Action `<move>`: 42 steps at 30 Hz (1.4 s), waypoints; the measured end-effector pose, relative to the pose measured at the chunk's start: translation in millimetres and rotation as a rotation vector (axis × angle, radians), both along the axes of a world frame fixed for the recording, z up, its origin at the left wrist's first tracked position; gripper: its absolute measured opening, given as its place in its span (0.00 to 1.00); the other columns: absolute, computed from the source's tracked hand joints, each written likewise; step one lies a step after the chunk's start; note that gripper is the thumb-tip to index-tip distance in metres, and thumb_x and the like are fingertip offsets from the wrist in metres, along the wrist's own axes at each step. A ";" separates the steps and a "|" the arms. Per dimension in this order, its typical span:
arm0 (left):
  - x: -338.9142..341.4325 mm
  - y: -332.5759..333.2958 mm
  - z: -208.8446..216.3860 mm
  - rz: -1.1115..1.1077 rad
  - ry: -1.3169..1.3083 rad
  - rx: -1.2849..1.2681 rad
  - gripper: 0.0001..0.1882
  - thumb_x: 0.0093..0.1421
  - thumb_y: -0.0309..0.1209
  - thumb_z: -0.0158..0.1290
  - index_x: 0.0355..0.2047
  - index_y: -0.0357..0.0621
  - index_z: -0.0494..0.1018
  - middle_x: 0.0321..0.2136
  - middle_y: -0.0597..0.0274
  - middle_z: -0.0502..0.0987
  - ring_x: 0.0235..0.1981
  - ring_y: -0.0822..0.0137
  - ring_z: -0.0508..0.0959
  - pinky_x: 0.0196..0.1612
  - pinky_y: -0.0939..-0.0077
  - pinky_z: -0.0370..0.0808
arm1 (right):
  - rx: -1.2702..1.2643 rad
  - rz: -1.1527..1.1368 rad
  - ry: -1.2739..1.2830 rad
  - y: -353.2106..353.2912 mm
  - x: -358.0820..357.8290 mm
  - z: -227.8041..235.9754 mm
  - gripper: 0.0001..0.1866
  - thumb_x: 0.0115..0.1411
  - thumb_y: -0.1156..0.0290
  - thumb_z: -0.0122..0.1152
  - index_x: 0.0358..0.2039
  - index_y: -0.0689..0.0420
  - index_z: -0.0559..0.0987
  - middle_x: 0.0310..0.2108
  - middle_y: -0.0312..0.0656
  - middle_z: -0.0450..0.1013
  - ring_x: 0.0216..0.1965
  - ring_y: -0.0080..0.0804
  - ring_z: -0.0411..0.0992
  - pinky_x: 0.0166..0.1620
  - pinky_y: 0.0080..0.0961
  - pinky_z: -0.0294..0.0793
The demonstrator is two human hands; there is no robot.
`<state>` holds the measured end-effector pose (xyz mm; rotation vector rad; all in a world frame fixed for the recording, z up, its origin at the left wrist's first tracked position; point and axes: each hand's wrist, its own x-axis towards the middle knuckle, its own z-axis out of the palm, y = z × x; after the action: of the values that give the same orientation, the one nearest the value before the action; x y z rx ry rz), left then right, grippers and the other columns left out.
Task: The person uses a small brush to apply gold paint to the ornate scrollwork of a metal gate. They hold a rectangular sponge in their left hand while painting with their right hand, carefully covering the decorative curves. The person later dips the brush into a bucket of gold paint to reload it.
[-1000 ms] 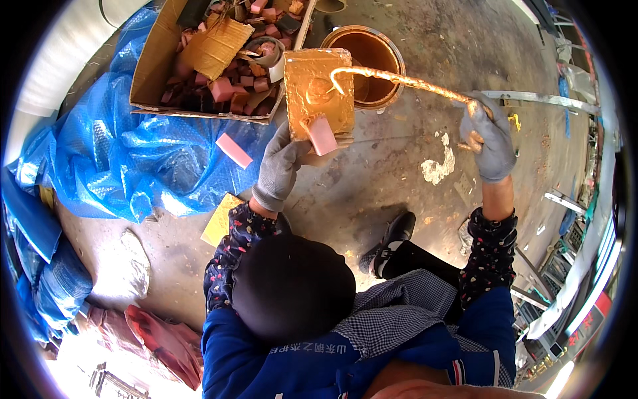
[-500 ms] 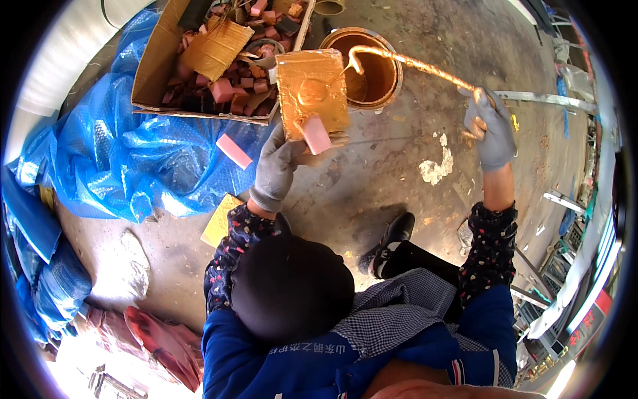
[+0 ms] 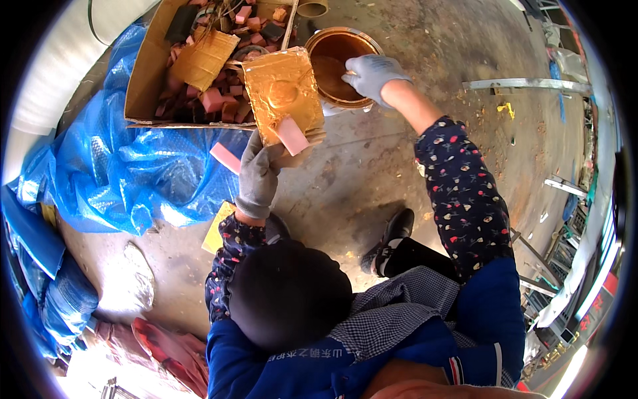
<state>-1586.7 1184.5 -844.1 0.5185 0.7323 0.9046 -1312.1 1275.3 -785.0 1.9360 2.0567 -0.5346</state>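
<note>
My left hand, in a grey glove, is closed round the lower edge of a cardboard piece coated in gold paint. A pink foam block lies against the card's lower part. My right hand, also gloved in grey, is closed at the right rim of a round paint bucket, its fingers over the opening. The gold-coated stick it held half a second ago is almost wholly hidden. Gold-brown paint shows inside the bucket. A pink foam strip lies beside my left hand.
An open cardboard box of pink and dark foam scraps stands left of the bucket. Crumpled blue bubble wrap spreads below it. Far right are a metal bar and racks. A cardboard tube lies beyond the bucket.
My right hand has swung left from the far side to the bucket, taking the stick off the gold card. My left hand still holds the card, a little further left in view.
</note>
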 end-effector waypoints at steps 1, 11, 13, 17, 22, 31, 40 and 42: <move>0.0 -0.7 -0.3 -0.006 -0.007 -0.003 0.27 0.60 0.23 0.44 0.61 0.35 0.62 0.51 0.53 0.74 0.50 0.61 0.78 0.53 0.70 0.76 | 0.041 -0.041 0.080 -7.0 7.8 0.7 0.17 0.65 0.55 0.54 0.39 0.57 0.78 0.34 0.47 0.78 0.41 0.46 0.76 0.44 0.40 0.72; -1.0 -2.2 -14.9 -0.013 -0.076 0.043 0.27 0.61 0.22 0.44 0.62 0.34 0.61 0.50 0.54 0.75 0.49 0.61 0.79 0.50 0.70 0.77 | 0.316 -0.725 1.215 -117.2 78.3 104.4 0.16 0.68 0.66 0.55 0.47 0.66 0.75 0.19 0.25 0.58 0.17 0.11 0.51 0.21 0.16 0.48; 3.9 -0.5 -7.8 -0.006 -0.084 0.005 0.27 0.61 0.22 0.44 0.62 0.34 0.61 0.51 0.55 0.75 0.49 0.62 0.78 0.51 0.71 0.76 | 0.318 -0.651 1.249 -125.7 76.1 112.4 0.17 0.69 0.66 0.51 0.49 0.68 0.74 0.19 0.25 0.56 0.17 0.12 0.50 0.21 0.16 0.48; 5.0 -0.4 -12.3 -0.079 -0.072 0.009 0.30 0.61 0.23 0.43 0.66 0.35 0.56 0.56 0.51 0.71 0.53 0.56 0.76 0.55 0.67 0.74 | 0.326 -0.637 1.167 -128.9 49.3 120.0 0.17 0.68 0.67 0.52 0.48 0.69 0.74 0.18 0.27 0.57 0.17 0.12 0.52 0.22 0.16 0.49; 3.0 -4.2 -6.7 -0.081 -0.016 0.033 0.30 0.61 0.24 0.42 0.65 0.35 0.56 0.56 0.51 0.71 0.55 0.57 0.76 0.56 0.67 0.74 | 0.361 -0.575 1.111 -125.8 36.5 119.2 0.16 0.67 0.67 0.54 0.47 0.68 0.74 0.19 0.28 0.60 0.18 0.11 0.54 0.22 0.15 0.49; 2.3 -3.1 0.6 -0.072 -0.040 0.026 0.29 0.61 0.24 0.43 0.64 0.36 0.58 0.55 0.53 0.72 0.53 0.60 0.76 0.56 0.69 0.74 | 0.400 -0.557 1.193 -120.7 42.5 116.7 0.18 0.67 0.67 0.54 0.48 0.70 0.73 0.19 0.28 0.60 0.19 0.11 0.55 0.22 0.16 0.49; 5.6 -2.2 -1.9 -0.074 -0.011 0.002 0.28 0.61 0.23 0.44 0.63 0.36 0.61 0.52 0.55 0.74 0.51 0.63 0.78 0.53 0.72 0.75 | 0.258 -0.793 1.314 -116.0 69.4 96.8 0.20 0.70 0.62 0.51 0.48 0.71 0.72 0.18 0.25 0.52 0.17 0.12 0.50 0.22 0.17 0.50; 4.9 -0.8 -3.9 -0.082 0.012 0.012 0.27 0.61 0.22 0.44 0.62 0.36 0.61 0.52 0.55 0.75 0.50 0.63 0.78 0.53 0.72 0.75 | 0.263 -0.829 1.280 -113.7 79.6 90.0 0.20 0.70 0.63 0.52 0.48 0.71 0.73 0.18 0.25 0.52 0.17 0.11 0.49 0.21 0.16 0.49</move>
<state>-1581.8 1183.7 -848.1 0.5609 0.7124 0.8306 -1232.5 1161.6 -695.0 3.0200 1.6495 -2.2378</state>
